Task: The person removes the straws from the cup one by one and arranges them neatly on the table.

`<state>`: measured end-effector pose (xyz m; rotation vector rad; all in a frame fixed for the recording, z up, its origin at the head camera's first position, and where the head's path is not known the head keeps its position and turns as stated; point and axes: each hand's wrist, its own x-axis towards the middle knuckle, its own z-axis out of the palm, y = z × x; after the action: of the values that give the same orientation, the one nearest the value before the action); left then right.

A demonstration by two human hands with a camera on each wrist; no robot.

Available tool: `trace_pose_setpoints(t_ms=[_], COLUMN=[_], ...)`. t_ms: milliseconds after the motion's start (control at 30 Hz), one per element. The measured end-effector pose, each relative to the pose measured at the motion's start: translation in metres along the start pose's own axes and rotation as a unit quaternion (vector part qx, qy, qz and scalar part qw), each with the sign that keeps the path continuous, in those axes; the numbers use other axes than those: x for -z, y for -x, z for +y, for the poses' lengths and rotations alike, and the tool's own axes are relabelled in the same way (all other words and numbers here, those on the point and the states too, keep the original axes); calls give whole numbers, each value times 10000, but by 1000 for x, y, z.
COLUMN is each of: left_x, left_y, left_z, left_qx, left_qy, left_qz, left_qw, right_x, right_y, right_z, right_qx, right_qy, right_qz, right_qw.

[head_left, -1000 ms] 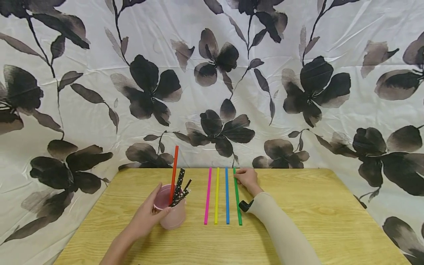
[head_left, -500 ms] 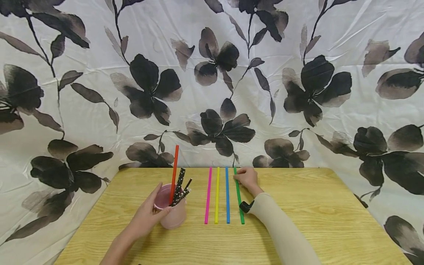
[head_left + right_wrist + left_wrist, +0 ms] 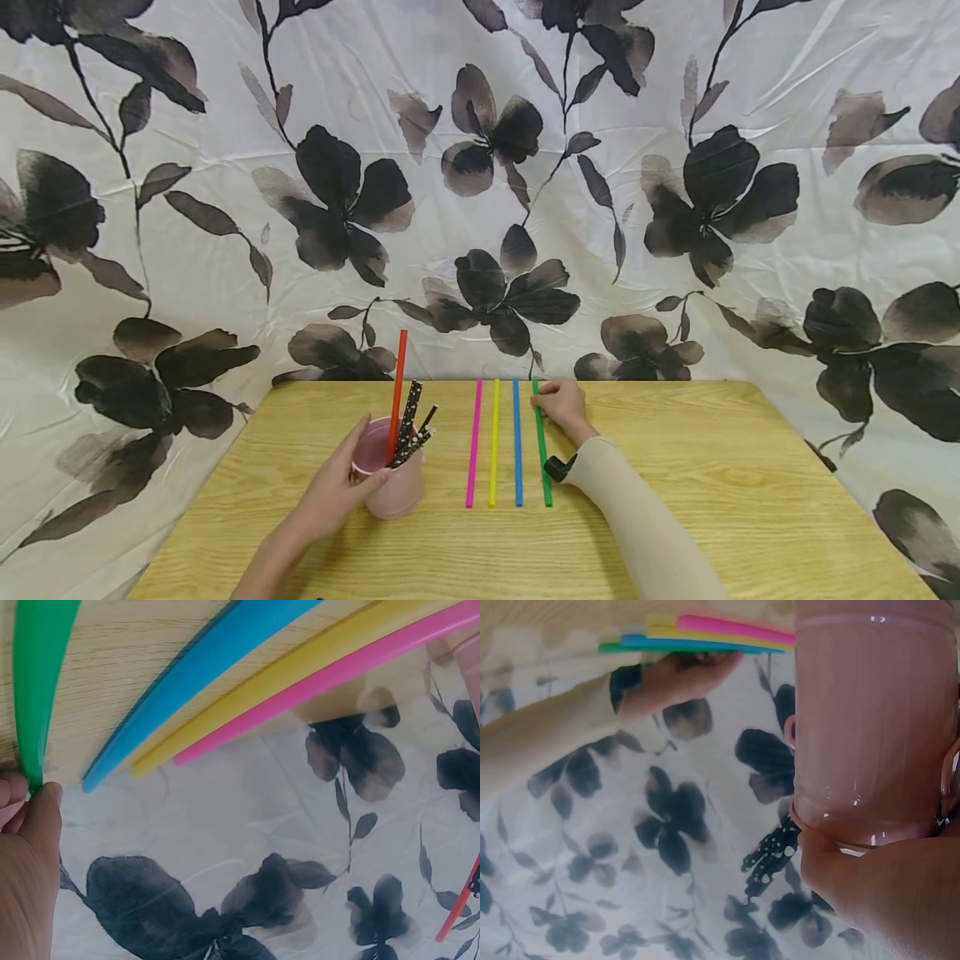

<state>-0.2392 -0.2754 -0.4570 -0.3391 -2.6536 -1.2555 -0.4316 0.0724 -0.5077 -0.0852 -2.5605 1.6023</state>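
My left hand point(image 3: 330, 490) grips a pink cup point(image 3: 396, 498) by its rim, thumb on the near side. In the cup lean a tall red straw point(image 3: 398, 383) and several black straws with white dots point(image 3: 408, 421). My right hand point(image 3: 564, 408) pinches a green straw point(image 3: 540, 446) near its far end; the fingertips show on it in the right wrist view. To its left lie a blue straw point(image 3: 517, 446), a yellow straw point(image 3: 494, 446) and a pink straw point(image 3: 474, 446), roughly parallel on the table. The wristband partly overlaps the green straw.
The wooden table point(image 3: 247, 467) ends at a back edge close to the straws' far ends. Behind it hangs a white cloth point(image 3: 600, 275) with dark flowers. The cup stands left of the row of straws.
The near end of the green straw has swung slightly right, then slightly back left, with my right hand still pinching it. My left hand and the cup stay in place.
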Motion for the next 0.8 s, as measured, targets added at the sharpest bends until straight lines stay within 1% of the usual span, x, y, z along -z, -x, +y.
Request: trace_pose_setpoints(t_ms=[100,167,333,500,600,800], left_x=[-2,-3,-3,-2,-2,-1], left_y=[1,1,-2,-2,-1,1], left_z=[-1,-1,-2,-2,-2,-1], left_qx=[-6,23,-37,32,52,30], left_qy=[-91,-67,77,55,7,-61], left_qz=[42,52,-23,-127,-93,18], left_qw=[9999,10000,10000,9999,9999,10000], right_x=[1,1,2,2,1,-4], right_y=[1,2,-1,-2,-2,-1], right_z=[0,1,2,3,3,2], right_qx=[-59,-64,65,40,-11,-38], right_qy=[45,56,17,-2,53,163], right_qz=[-20,-41,40,35,15,134], right_qw=[10000,10000,10000,10000,10000,9998])
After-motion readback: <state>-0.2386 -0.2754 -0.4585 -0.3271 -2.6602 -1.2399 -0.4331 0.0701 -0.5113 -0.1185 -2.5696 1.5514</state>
